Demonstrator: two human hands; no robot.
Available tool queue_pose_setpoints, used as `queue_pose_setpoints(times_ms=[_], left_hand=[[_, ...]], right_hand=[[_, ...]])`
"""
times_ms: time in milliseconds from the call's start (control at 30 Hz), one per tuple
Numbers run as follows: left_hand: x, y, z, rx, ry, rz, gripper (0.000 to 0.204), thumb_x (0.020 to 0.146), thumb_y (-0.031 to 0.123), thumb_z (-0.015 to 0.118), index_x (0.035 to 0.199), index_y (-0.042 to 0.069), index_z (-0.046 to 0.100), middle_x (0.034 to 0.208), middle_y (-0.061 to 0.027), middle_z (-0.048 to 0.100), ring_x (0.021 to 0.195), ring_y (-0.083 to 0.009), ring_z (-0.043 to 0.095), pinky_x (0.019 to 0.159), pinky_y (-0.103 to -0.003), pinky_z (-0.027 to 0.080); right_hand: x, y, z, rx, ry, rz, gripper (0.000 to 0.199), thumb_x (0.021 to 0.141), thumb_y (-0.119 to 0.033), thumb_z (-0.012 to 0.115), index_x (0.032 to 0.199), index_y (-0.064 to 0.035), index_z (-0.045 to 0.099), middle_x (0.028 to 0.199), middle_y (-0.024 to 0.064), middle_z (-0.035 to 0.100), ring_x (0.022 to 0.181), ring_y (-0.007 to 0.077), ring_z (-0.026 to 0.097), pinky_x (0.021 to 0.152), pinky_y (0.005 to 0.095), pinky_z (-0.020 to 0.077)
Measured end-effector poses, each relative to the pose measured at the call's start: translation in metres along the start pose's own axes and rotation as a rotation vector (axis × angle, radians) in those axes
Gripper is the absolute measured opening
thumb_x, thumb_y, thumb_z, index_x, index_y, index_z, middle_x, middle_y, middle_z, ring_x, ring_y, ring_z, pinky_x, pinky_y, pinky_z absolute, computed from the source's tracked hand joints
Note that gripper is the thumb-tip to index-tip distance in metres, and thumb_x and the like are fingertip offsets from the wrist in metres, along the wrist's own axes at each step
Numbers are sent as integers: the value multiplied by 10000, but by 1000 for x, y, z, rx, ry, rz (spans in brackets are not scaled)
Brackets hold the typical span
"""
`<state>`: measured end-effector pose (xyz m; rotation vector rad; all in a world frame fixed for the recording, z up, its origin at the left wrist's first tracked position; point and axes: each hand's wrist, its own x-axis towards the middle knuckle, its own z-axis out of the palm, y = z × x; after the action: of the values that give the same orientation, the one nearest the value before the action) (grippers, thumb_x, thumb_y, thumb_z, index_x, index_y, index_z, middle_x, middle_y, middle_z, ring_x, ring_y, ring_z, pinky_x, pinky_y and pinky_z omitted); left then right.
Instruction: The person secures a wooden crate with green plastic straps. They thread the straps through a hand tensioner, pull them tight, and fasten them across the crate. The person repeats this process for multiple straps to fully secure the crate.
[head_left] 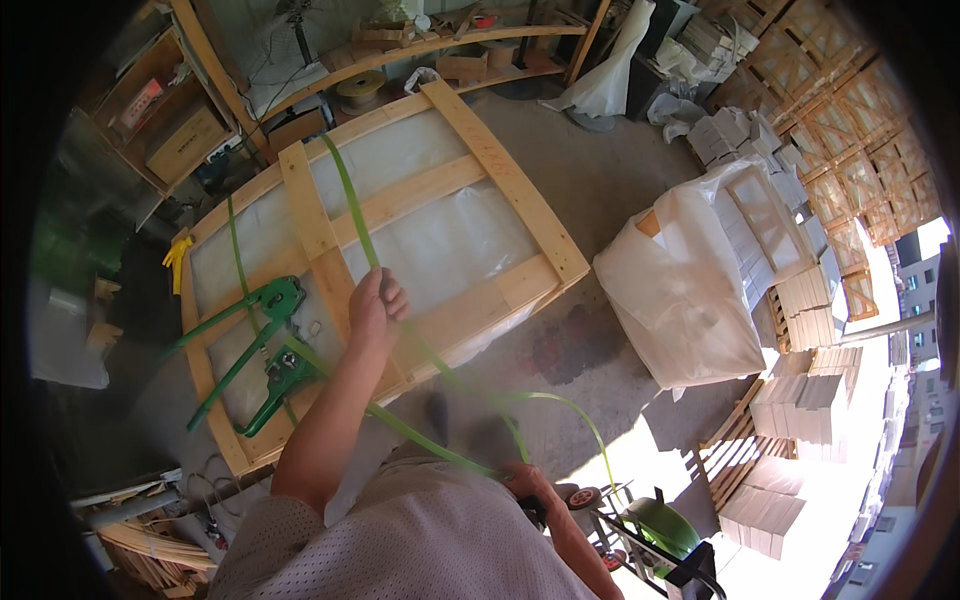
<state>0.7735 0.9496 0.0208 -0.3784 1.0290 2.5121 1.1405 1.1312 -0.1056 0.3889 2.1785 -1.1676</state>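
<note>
A large flat wooden crate [495,165], with sheeted panels between its planks, lies before me. A green strap [352,195] runs across it from the far edge, and my left hand [380,302] is closed round this strap above the near planks. Low at my right side, my right hand [522,480] is closed on a length of green strap; its fingertips are partly hidden. Green long-handled strapping tools [280,297] rest on the crate's left part, beside a second green strap [238,245] crossing there.
At my lower right stands a wheeled strap cart [660,530] with a green reel. A plastic-wrapped stack [680,290] stands right of the crate. Behind the crate is a cluttered wooden shelf [430,45]. Yellow item [177,262] hangs at the crate's left corner.
</note>
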Motion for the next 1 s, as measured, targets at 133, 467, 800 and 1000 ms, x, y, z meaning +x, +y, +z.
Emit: queue_pose_setpoints(times_ms=[133,467,800,1000], left_hand=[[22,-20,60,8,-72,-50,245,1010,324,479,872,125,513,580,50,368,476,-79,320,444,-243,271],[-5,4,144,171,-158,22,282,990,343,472,789,145,479,565,64,329,465,-77,288,446,-240,226],[-70,-104,93,107,202,-149,239,952,356,548,906,121,542,584,29,424,459,-105,341,453,-279,310],[-29,-137,48,372,295,-159,322,920,364,605,1003,58,554,708,-44,545,472,-130,426,450,-329,418]], right_hand=[[13,-8,-15,77,112,-23,335,842,-333,667,1090,-109,696,1027,164,691,925,306,677,828,387,522],[60,50,-93,-81,181,3,436,845,-443,633,1038,-54,677,932,187,693,876,374,656,757,433,500],[154,47,-106,108,154,-192,404,886,-411,588,1000,-32,672,931,219,681,918,388,658,781,461,487],[156,35,-107,124,118,-230,423,890,-426,588,1033,-37,674,975,234,675,953,395,650,805,456,489]])
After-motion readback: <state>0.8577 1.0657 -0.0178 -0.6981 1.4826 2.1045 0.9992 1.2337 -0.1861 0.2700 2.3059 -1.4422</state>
